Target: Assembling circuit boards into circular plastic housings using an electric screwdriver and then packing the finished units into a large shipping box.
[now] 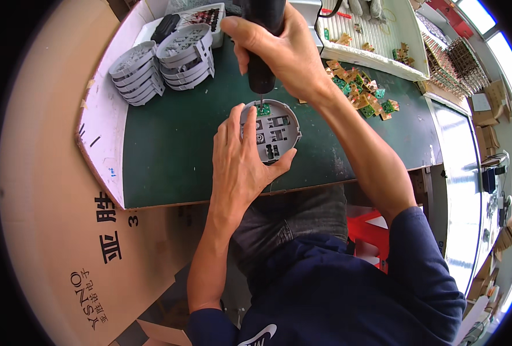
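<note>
A round grey plastic housing (293, 124) lies on the green work mat, its open side with moulded compartments facing up. My left hand (237, 151) grips it from the left, fingers over the far left rim and thumb at the near right edge. My right hand (295, 55) is closed round a black electric screwdriver (261, 78), held upright above the housing. Its thin bit points down at a small green circuit board (263, 109) at the housing's far edge. Whether a screw sits under the bit is too small to tell.
Two stacks of grey housings (185, 52) stand at the far left. Loose green boards with copper-coloured metal pieces (359, 95) lie at the right, before a white tray (377, 60). Large cardboard (42, 173) borders the left; a red stool (371, 233) stands below the bench.
</note>
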`<state>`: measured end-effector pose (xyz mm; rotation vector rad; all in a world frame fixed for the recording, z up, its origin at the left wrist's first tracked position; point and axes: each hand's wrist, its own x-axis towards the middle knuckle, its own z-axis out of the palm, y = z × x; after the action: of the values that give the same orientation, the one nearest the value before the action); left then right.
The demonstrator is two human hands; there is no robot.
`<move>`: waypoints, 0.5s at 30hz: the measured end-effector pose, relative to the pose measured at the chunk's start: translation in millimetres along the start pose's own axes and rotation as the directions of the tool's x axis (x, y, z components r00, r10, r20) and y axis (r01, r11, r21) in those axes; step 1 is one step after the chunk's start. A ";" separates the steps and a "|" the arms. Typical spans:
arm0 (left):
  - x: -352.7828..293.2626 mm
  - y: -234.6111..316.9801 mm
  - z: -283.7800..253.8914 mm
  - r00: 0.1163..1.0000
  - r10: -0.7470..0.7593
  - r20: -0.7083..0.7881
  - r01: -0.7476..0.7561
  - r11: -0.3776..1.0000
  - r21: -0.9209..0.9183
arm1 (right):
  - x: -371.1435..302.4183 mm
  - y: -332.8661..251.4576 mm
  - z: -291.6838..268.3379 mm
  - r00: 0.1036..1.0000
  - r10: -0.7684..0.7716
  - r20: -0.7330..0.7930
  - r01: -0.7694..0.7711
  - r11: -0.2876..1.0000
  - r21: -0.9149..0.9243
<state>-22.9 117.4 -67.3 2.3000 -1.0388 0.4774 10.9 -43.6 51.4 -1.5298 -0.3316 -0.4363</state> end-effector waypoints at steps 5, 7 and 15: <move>-0.3 1.8 -8.5 0.998 -0.056 -0.004 0.055 0.990 -0.132 | 5.4 -11.4 -10.8 0.999 -0.032 -0.026 0.024 0.964 -0.265; -4.3 3.4 -14.3 0.996 -0.059 -0.073 0.048 0.988 -0.146 | -8.0 -9.5 -11.9 0.997 -0.081 0.010 0.080 0.938 -0.337; 34.9 15.9 -41.3 0.957 0.281 -0.071 -0.286 0.877 -0.385 | -118.2 -25.0 -63.4 0.953 0.299 -0.055 -0.299 0.885 -0.356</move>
<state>-16.5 114.9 -11.3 1.7975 -1.3405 0.3560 -108.9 -98.8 16.4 -1.9058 -0.0081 -0.2578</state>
